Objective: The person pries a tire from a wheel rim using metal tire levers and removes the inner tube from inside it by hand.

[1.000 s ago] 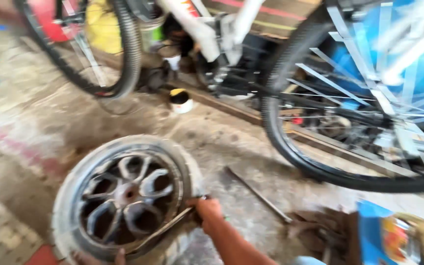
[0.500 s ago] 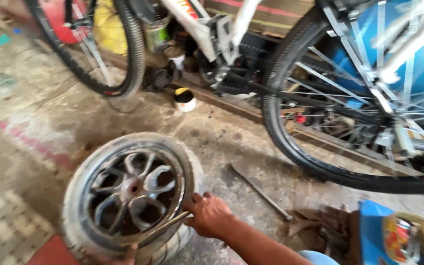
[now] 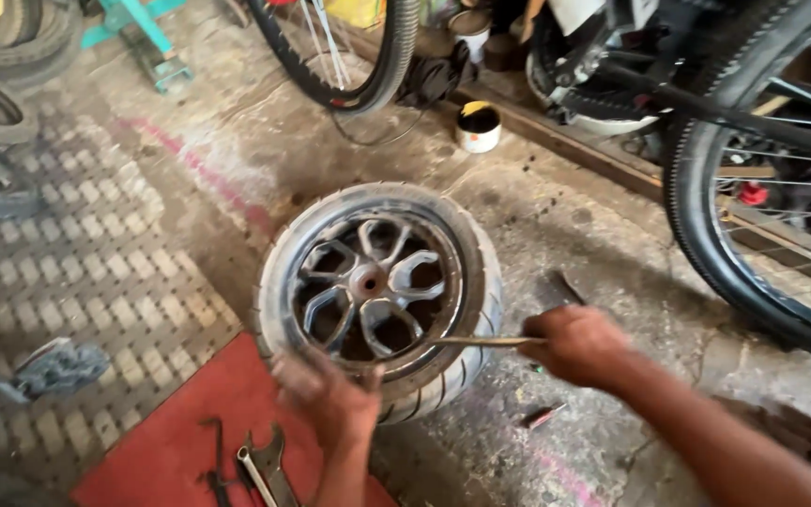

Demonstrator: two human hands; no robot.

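Wheel: a small tyre on a grey alloy rim (image 3: 379, 291) lies flat on the concrete floor (image 3: 593, 235), its near edge touching a red mat (image 3: 180, 441).
Right hand: the right hand (image 3: 574, 343) has its fingers closed around a thin metal lever (image 3: 481, 341), whose tip rests at the rim's near edge.
Left hand: the left hand (image 3: 330, 399) presses on the tyre's near side; it is blurred, so its grip cannot be told.
Cut off: a wrench (image 3: 269, 469) runs out of frame; bicycle wheels (image 3: 753, 188) show only partly.
Change: the view has swung left, and the left hand is now fully visible.
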